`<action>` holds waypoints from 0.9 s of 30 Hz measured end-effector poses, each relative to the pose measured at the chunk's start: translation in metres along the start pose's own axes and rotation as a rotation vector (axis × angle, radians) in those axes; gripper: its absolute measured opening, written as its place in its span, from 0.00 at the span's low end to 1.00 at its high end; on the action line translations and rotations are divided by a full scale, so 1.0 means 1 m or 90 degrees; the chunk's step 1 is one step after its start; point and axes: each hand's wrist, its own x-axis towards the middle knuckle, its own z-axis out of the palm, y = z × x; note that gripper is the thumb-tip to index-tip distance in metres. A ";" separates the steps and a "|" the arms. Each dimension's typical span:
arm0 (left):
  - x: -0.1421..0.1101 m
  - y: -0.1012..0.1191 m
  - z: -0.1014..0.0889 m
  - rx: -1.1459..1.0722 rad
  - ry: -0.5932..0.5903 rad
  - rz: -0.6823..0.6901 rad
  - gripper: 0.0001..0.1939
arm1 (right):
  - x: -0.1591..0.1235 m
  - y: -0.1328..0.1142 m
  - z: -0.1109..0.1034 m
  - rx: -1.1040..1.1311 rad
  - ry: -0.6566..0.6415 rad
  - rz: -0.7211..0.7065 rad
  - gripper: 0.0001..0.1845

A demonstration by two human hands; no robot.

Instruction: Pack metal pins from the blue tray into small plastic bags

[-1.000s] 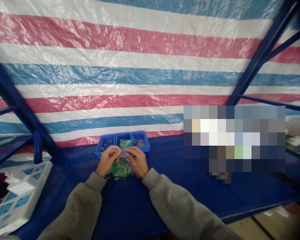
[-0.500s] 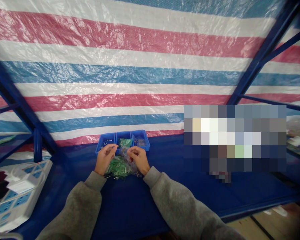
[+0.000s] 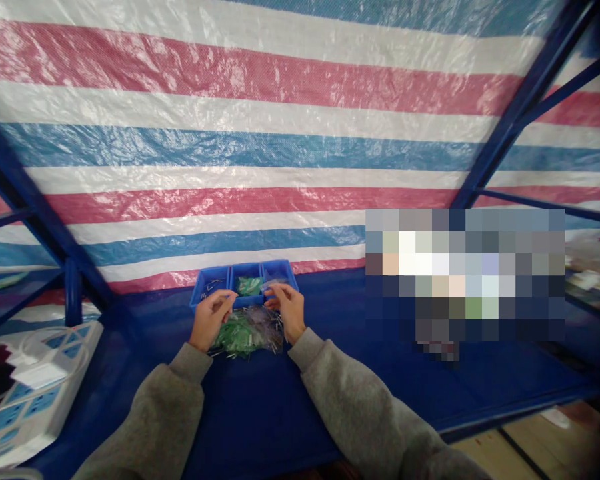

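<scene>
My left hand (image 3: 212, 320) is closed in a pinch above the left side of a pile of small green packets (image 3: 240, 335); whatever lies between its fingertips is too small to make out. My right hand (image 3: 290, 311) is over the pile's right side, in front of the right-hand compartment. Its thumb and forefinger look slightly apart, with nothing visible between them. Clear, purplish plastic bags (image 3: 266, 325) lie at the right of the pile, with thin metallic pieces around them. Just behind the hands stands a blue three-compartment tray (image 3: 250, 303), holding small dark and metallic pieces, green packets and clear bags from left to right.
A white power strip (image 3: 45, 413) with cables and a plugged-in adapter sits at the left. Blue metal frame bars (image 3: 510, 127) slope on both sides. A striped plastic sheet (image 3: 260, 147) hangs behind the blue table (image 3: 260, 427). The right background is pixelated.
My right hand has let go of the clear bag between my hands and moved slightly right and up. The bag no longer covers the tray's front. My left hand has barely moved.
</scene>
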 end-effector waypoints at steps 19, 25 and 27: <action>-0.033 -0.018 -0.029 0.454 -0.096 0.229 0.28 | -0.028 -0.009 -0.051 -0.749 -0.252 -0.335 0.28; -0.051 -0.056 -0.039 0.634 -0.176 0.214 0.46 | -0.052 0.006 -0.059 -0.971 -0.370 -0.250 0.51; -0.052 -0.059 -0.036 0.655 -0.198 0.210 0.46 | -0.054 0.005 -0.055 -0.981 -0.400 -0.244 0.51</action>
